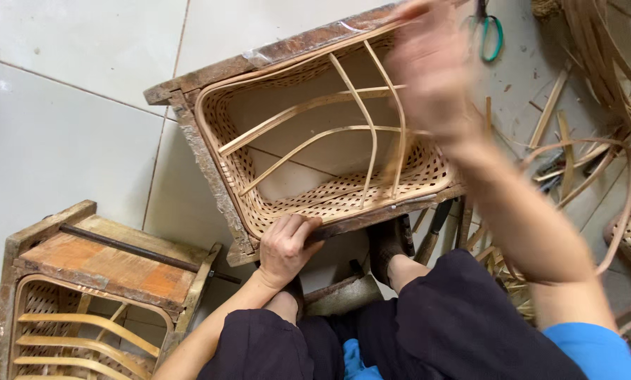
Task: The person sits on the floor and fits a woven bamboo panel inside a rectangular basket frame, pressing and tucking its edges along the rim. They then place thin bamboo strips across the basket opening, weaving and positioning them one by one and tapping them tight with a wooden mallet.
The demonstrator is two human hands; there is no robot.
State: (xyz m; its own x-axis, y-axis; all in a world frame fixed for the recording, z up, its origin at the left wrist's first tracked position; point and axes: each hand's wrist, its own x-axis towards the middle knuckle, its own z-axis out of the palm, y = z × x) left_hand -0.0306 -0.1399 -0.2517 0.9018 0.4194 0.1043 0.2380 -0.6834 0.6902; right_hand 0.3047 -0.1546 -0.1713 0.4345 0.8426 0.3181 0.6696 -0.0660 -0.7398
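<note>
A woven bamboo basket (pixel 421 172) sits inside a worn wooden frame (pixel 206 165), tilted towards me, with several curved bamboo strips (pixel 315 137) crossing its open side. My left hand (pixel 285 248) grips the near edge of the frame and basket rim, fingers curled over it. My right hand (pixel 431 67) is raised over the far right part of the basket, blurred by motion, near the ends of the strips. Whether it holds a strip is unclear.
A second wooden frame with a woven basket (pixel 94 309) stands at the lower left. Loose bamboo strips and coils (pixel 597 63) lie on the tiled floor at the right, with green-handled scissors (pixel 491 32). My legs in dark trousers (pixel 435 324) are below.
</note>
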